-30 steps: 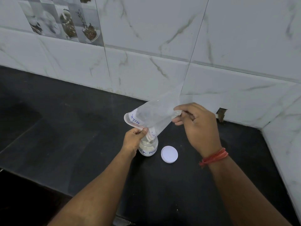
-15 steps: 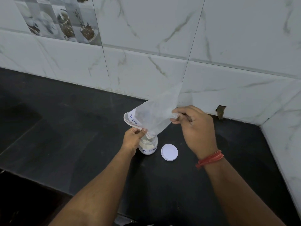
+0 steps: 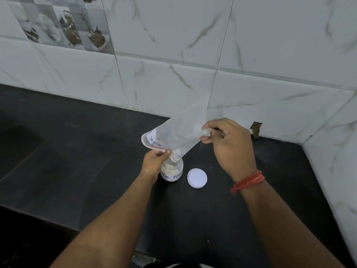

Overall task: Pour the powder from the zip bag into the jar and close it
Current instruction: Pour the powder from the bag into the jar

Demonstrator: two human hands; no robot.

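Over the jar (image 3: pixel 172 172), the zip bag (image 3: pixel 180 133) slants up toward 2 o'clock. The left hand (image 3: pixel 154 161) pinches its mouth. The right hand (image 3: pixel 229 146) pinches its bottom.

The jar (image 3: pixel 172 171) stands on the counter (image 3: pixel 77 161), with the lid (image 3: pixel 197 178) lying just to its right. The bag (image 3: pixel 179 132) hangs tilted above the jar, mouth down over its opening, between the left hand (image 3: pixel 154 163) and right hand (image 3: pixel 229 146). The wall (image 3: pixel 193 55) rises behind.
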